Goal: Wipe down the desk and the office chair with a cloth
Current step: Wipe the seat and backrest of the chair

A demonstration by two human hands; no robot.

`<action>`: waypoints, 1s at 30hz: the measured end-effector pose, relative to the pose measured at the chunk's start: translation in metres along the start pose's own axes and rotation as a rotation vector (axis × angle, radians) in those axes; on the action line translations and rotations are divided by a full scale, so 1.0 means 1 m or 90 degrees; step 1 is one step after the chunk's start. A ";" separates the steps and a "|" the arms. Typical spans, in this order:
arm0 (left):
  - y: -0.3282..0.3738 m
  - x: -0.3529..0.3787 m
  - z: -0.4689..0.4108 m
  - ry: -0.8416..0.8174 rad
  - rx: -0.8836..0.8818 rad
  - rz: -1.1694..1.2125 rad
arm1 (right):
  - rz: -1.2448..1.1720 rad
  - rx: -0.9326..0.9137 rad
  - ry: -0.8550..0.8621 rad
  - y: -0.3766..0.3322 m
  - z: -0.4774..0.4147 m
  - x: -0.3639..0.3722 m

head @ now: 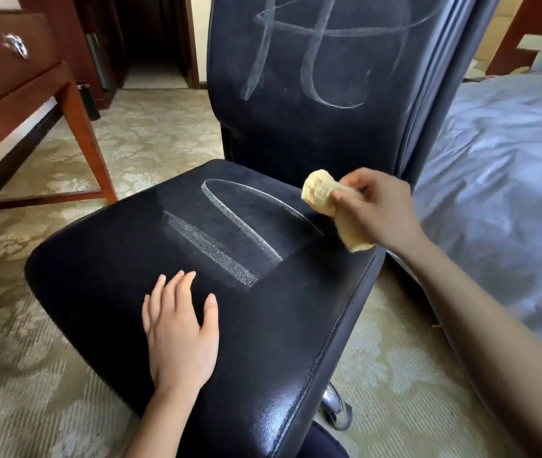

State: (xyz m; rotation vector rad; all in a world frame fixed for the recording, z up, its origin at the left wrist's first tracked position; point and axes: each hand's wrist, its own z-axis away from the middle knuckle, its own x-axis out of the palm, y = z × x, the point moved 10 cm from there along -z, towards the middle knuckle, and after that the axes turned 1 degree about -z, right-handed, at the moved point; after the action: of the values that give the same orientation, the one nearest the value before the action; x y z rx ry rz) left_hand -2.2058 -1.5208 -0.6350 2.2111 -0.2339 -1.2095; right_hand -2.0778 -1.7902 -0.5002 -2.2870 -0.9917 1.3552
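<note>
A dark office chair fills the middle of the view; its seat (124,246) and its backrest (296,140) carry pale chalky streaks. My left hand (180,332) rests flat on the front of the seat, fingers straight. My right hand (378,209) grips a bunched yellow cloth (317,193) just above the seat's back right corner, beside a curved white mark.
A wooden desk (8,81) with slanted legs stands at the left on patterned carpet (150,133). A bed with a grey-blue cover (501,166) lies close on the right. The chair's chrome base (335,408) shows below the seat. A doorway opens behind the chair.
</note>
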 end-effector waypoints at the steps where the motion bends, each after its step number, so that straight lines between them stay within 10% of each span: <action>1: 0.000 0.000 0.000 0.000 0.000 -0.001 | -0.048 -0.003 -0.022 -0.002 0.006 0.008; 15: -0.003 0.002 -0.001 -0.009 -0.001 -0.011 | 0.215 0.028 -0.365 0.033 0.079 0.118; 30: -0.006 0.001 0.000 -0.005 -0.007 -0.005 | -0.069 -0.257 -0.156 -0.045 0.167 0.091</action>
State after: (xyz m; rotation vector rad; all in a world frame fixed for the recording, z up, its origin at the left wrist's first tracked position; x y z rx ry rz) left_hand -2.2062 -1.5165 -0.6387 2.2000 -0.2222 -1.2214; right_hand -2.2108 -1.7086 -0.6187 -2.3301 -1.5706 1.5302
